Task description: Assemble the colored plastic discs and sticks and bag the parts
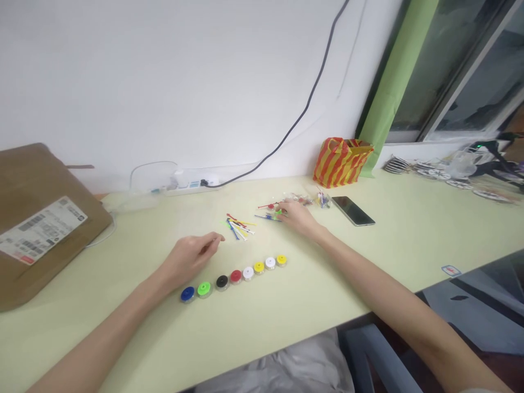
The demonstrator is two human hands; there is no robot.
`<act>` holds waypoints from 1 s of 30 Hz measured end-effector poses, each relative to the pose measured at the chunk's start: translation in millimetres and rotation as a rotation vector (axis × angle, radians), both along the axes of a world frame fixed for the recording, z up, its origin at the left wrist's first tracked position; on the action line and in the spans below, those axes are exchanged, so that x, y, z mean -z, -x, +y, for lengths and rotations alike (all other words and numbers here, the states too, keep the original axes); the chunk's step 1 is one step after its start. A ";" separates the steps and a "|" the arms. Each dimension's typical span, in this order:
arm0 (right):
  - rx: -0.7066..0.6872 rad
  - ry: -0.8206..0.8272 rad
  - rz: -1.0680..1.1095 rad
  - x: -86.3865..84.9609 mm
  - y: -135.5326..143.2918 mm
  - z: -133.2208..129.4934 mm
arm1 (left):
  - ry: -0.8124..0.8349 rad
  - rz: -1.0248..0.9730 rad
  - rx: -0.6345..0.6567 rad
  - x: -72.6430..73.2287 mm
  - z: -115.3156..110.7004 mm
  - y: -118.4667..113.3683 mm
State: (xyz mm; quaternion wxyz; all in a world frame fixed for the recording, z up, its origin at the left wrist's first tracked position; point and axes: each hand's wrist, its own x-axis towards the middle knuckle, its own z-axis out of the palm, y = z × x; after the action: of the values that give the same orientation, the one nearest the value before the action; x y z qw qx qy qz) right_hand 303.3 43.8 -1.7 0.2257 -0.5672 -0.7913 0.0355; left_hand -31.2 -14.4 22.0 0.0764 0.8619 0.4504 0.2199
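Observation:
My left hand (195, 254) rests on the pale table, its fingers curled and pressed together; whatever they may hold is too small to see. Just beyond its fingertips lies a loose pile of thin coloured sticks (239, 225). My right hand (295, 216) reaches into small coloured parts in clear bags (301, 200), its fingers bent down by a green piece (279, 212). A blue stick (268, 217) lies beside them. Nearer me, several round capped pieces form a slanting row, from a blue one (188, 295) through a black one (221, 281) to a yellow one (281, 260).
A cardboard package (49, 218) is at the left. By the wall are a power strip (192, 185) and a striped bag (341, 162). A phone (352, 210) lies right of my right hand. Patterned discs (434, 171) sit at the far right.

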 end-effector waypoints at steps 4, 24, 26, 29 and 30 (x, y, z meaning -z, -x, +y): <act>-0.046 -0.091 -0.008 7.5 10.3 0.7 | -0.004 0.017 -0.007 1.0 -0.8 -0.3; -0.255 -0.323 0.424 2.8 55.0 -23.4 | 0.007 -0.002 0.029 6.6 -6.3 -10.6; -0.295 -0.280 0.637 -3.6 69.4 -39.9 | -0.022 -0.046 0.027 7.3 -10.4 -17.9; -0.373 -0.077 0.846 -10.0 90.1 -64.2 | -0.062 -0.113 0.054 10.0 -16.3 -28.7; -0.400 -0.004 0.890 -11.3 95.5 -70.9 | -0.075 -0.134 0.066 11.0 -17.9 -31.5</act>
State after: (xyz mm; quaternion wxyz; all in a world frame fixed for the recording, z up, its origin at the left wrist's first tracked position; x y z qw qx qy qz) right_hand 207.9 -27.0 9.5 0.5319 -0.3332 -0.7116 0.3158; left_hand 0.2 -32.3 11.0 0.0813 0.8618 0.4071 0.2913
